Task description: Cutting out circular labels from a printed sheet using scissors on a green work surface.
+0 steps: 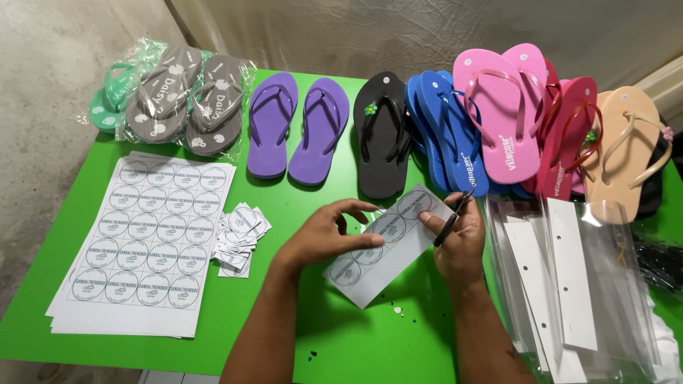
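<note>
My left hand (pixel 327 238) pinches the near edge of a paper strip of round printed labels (pixel 388 238) held over the green table (pixel 356 334). My right hand (pixel 459 238) holds black scissors (pixel 455 210), whose blades meet the far end of the strip. A stack of full label sheets (pixel 146 238) lies at the left. A small pile of cut square labels (pixel 238 238) sits between the sheets and my left hand.
Flip-flops line the far edge: a bagged grey and green pair (pixel 178 99), purple (pixel 299 128), black (pixel 380 135), blue (pixel 445 131), pink (pixel 498 107), red-pink (pixel 569 135), beige (pixel 626 153). Clear plastic bags with white card strips (pixel 569 284) lie right.
</note>
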